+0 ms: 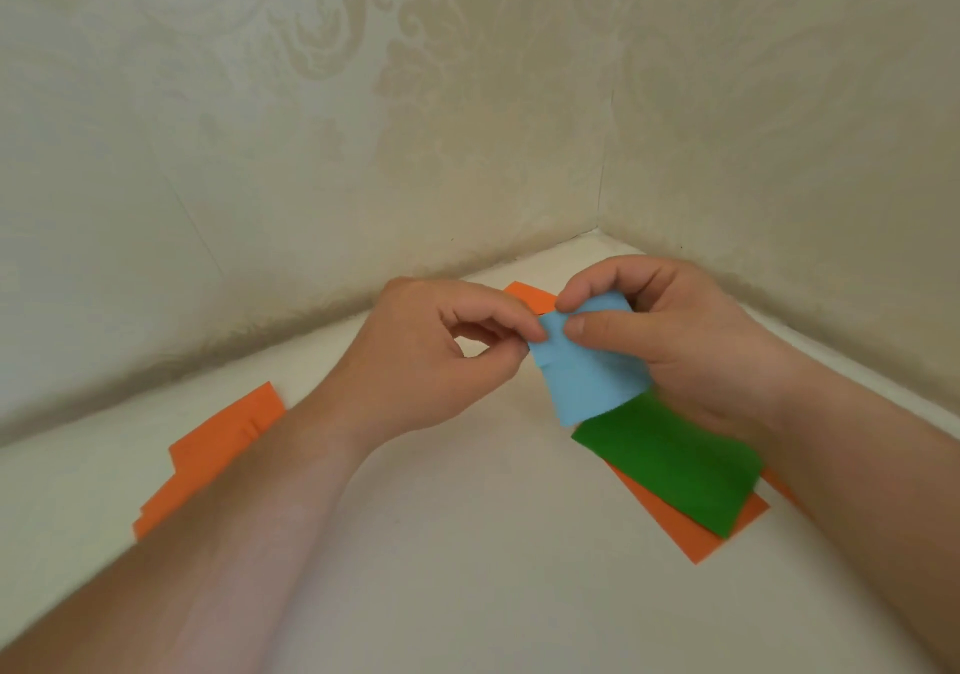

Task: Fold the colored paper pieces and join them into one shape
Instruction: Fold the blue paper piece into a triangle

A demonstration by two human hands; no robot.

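my two bare forearms come in from the bottom edge over the white tabletop (467, 543), and between them lies a broad open stretch of bare white surface with room to move. to the left, partly under my left forearm, a stack of flat orange paper sheets (218, 444) lies with stepped, offset edges and a small slit in its upper edge. to the right a flat orange paper rectangle (727, 533) lies on the table, its near corner pointing toward me, and a dark green paper rectangle (670, 465) sits on top of it, covering most of it and running under my right wrist.

above the green sheet i hold a light blue paper piece (584, 377). its lower edge overlaps the green sheet's top edge in the view. my left hand (431, 356) pinches the blue paper's upper left edge between thumb and forefinger, the other fingers curled. my right hand (680, 340) grips its top, forefinger curled over the upper fold and thumb pressed on the front face.

beyond my hands another orange paper corner (530, 295) shows on the table. farther still the tabletop ends in a corner where two cream patterned walls (363, 127) meet, leaving little room behind. i can read no writing or labels anywhere.
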